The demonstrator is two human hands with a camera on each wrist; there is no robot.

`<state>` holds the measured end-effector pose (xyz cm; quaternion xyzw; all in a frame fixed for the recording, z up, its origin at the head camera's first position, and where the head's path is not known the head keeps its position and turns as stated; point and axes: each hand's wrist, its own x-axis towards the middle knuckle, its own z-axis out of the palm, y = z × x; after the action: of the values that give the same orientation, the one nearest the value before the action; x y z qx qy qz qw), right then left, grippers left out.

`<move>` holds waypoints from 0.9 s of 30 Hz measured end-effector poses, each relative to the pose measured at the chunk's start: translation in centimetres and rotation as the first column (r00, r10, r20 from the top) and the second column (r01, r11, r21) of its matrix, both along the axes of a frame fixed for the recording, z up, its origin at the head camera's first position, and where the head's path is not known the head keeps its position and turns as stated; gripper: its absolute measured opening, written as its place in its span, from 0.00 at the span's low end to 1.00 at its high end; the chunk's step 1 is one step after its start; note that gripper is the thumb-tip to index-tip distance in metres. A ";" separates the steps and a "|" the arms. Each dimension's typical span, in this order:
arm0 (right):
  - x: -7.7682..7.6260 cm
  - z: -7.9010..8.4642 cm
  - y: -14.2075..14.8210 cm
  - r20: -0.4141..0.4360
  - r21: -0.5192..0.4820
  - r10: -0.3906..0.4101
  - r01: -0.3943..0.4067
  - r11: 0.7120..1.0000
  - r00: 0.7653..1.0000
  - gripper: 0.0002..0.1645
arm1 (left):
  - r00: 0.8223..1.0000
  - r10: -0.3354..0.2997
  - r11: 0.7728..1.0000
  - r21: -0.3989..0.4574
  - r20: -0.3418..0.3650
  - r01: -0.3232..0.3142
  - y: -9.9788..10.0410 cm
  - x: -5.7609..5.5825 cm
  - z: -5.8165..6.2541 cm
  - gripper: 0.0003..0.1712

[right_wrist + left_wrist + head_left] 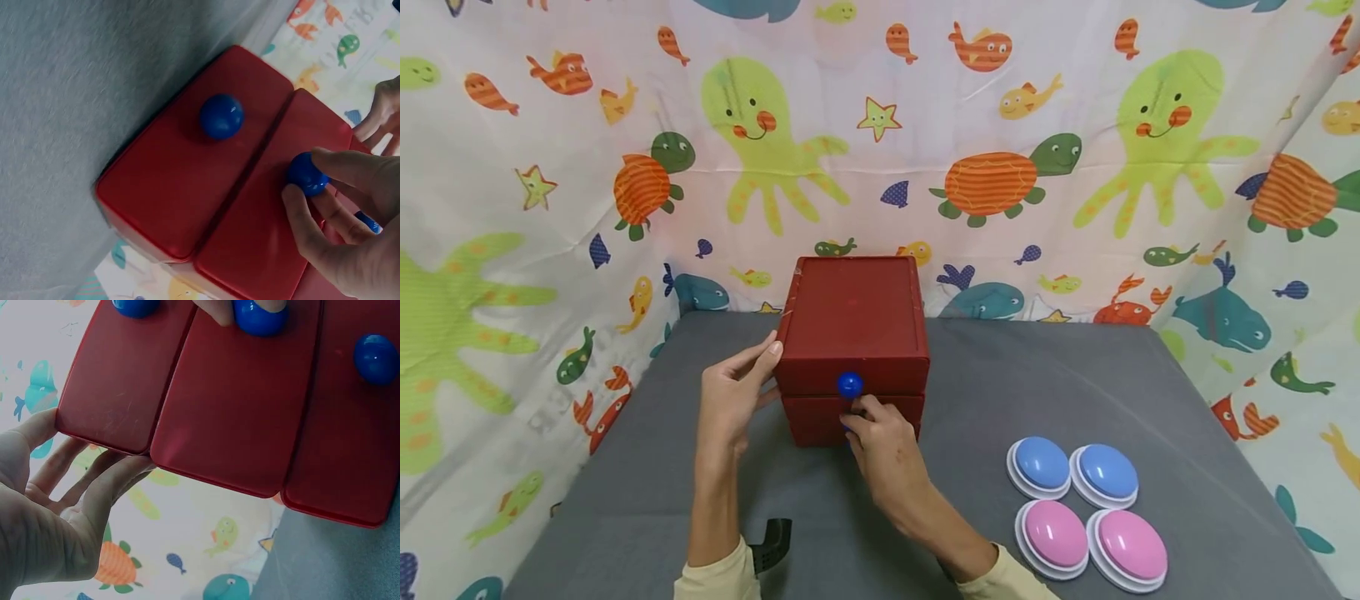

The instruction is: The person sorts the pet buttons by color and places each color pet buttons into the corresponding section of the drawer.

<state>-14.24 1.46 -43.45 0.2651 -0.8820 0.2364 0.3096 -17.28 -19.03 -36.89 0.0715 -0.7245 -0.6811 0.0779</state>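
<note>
"One red three-drawer cabinet, just ahead of the left hand and right hand. Held where?"

"By the blue knob of the middle drawer, pinched between right thumb and fingers. On the left, only outstretched fingers and thumb against the side."

"Likely to go wrong how?"

"Perhaps by losing the knob, with so smooth and round a shape at the fingertips. Or by dragging the whole cabinet closer in a hard pull, if braced too lightly."
</note>
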 end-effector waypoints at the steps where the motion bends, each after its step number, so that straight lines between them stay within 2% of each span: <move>1: 0.3 0.0 0.0 -0.005 0.008 -0.004 0.004 1.000 1.000 0.13 | 1.000 -0.004 1.000 0.002 0.000 0.004 0.1 0.0 0.0 0.29; 12: 4.4 0.3 0.4 -0.051 0.079 0.017 -0.013 0.997 0.999 0.15 | 1.000 0.002 1.000 0.006 0.003 -0.002 0.2 -0.2 -0.1 0.29; 21: 6.8 0.4 0.5 -0.014 0.117 0.019 -0.017 0.993 1.000 0.15 | 1.000 0.003 1.000 -0.008 0.012 -0.002 0.0 -0.2 -0.4 0.30; 27: 7.9 0.8 0.4 0.018 0.142 0.031 -0.033 0.989 0.999 0.15 | 1.000 0.000 1.000 -0.013 0.008 0.000 -0.1 -0.1 -0.2 0.30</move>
<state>-6.38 1.82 -42.64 0.2989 -0.8945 0.1801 0.2793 -17.40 -19.14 -37.09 0.0737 -0.7291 -0.6762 0.0757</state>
